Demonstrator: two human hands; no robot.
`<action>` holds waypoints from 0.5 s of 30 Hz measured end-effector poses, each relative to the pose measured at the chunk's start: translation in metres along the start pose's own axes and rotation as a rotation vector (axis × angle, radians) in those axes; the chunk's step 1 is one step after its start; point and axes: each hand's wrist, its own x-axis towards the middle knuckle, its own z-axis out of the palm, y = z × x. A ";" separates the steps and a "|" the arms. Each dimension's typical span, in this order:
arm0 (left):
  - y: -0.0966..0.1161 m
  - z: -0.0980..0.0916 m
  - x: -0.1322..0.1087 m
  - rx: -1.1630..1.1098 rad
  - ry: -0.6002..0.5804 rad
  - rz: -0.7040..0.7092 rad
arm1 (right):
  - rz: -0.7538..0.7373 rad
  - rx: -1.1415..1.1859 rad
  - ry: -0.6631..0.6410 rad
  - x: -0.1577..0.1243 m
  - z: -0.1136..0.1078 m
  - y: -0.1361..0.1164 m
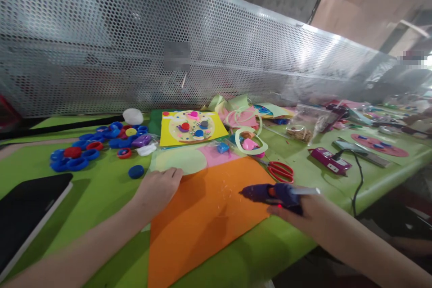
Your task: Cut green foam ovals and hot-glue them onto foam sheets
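My right hand is wrapped round a dark blue glue gun. Its nozzle points left above an orange paper sheet, where clear glue strands lie. My left hand rests on the sheet's upper left corner, fingers curled, beside a pale green paper circle. Whatever its fingertips may grip is hidden. Just past the glue gun are red-handled scissors. A yellow card bears a decorated round piece with bottle caps on it.
Blue and red bottle caps cluster at left, near a black device. A purple power strip with a black cord lies right. Paper scraps and a plastic bag sit before the perforated metal panel.
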 end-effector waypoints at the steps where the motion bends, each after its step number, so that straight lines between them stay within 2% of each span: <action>1: 0.000 0.000 0.000 -0.001 -0.003 0.000 | -0.021 0.053 -0.064 0.003 0.002 -0.006; 3: 0.000 0.000 0.001 -0.001 -0.008 -0.001 | -0.054 0.135 -0.177 0.008 0.007 -0.019; 6: 0.000 -0.001 0.001 0.001 -0.016 0.007 | -0.082 0.206 -0.251 0.014 0.012 -0.033; 10: 0.001 0.000 0.001 -0.002 -0.030 0.012 | -0.054 0.136 -0.295 0.020 0.015 -0.037; 15: 0.001 0.003 0.002 -0.014 -0.035 0.008 | -0.039 0.036 -0.269 0.028 0.021 -0.036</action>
